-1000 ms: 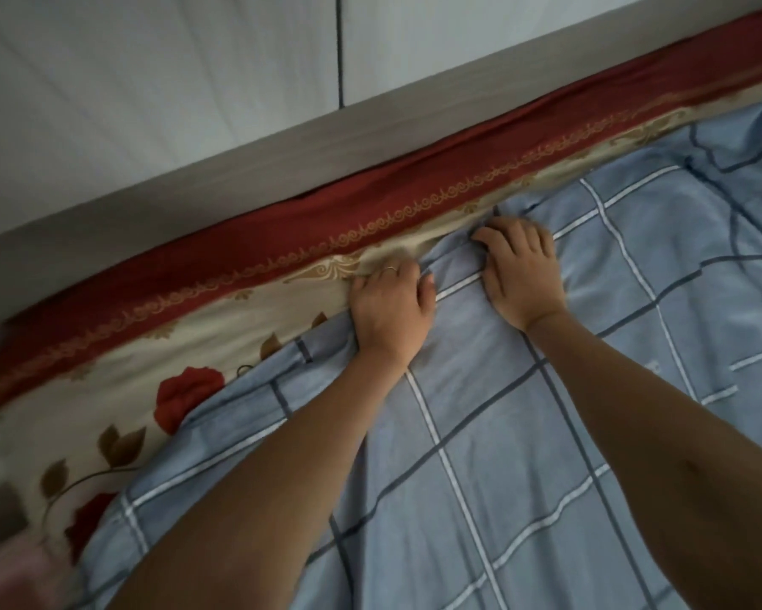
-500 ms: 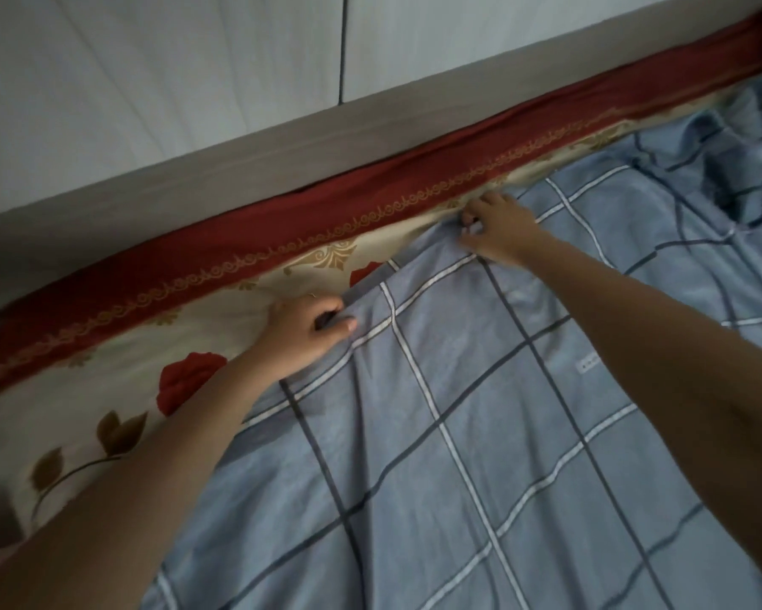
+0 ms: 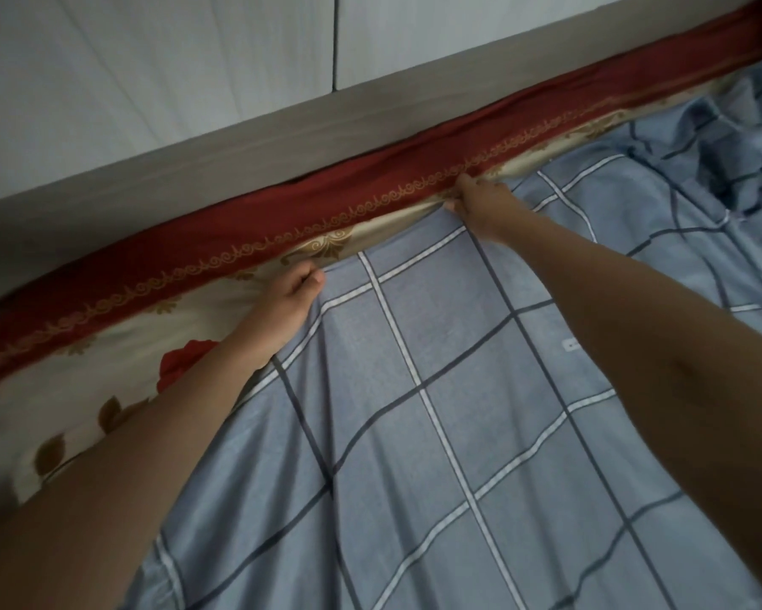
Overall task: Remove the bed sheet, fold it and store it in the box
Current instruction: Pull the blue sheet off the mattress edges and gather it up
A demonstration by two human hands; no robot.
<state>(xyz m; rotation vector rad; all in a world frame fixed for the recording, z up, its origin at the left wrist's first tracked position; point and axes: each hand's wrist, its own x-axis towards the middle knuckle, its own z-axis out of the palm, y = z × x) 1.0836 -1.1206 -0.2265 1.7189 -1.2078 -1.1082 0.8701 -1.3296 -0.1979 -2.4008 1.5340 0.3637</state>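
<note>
Bed sheet (image 3: 458, 389): one, blue-checked, over one floral cover (image 3: 106, 367). Left hand (image 3: 289, 297) and right hand (image 3: 484, 204), two, each grip its edge.

Along the far edge of the bed (image 3: 106, 275), a grey board (image 3: 238, 160) lies tight against the red border of the flowered cover (image 3: 119, 358). The white wall (image 3: 150, 59) rises straight behind it, so only a thin dark slit shows between cloth and board. The left hand (image 3: 293, 292) and right hand (image 3: 480, 204) grip the edge of the blue checked sheet (image 3: 436, 389) just short of that border, and between the two forearms (image 3: 172, 433) the sheet lies flat and open toward the near edge. Toward the far right corner the sheet is bunched in raised folds; left of the left hand the cover lies smooth.
</note>
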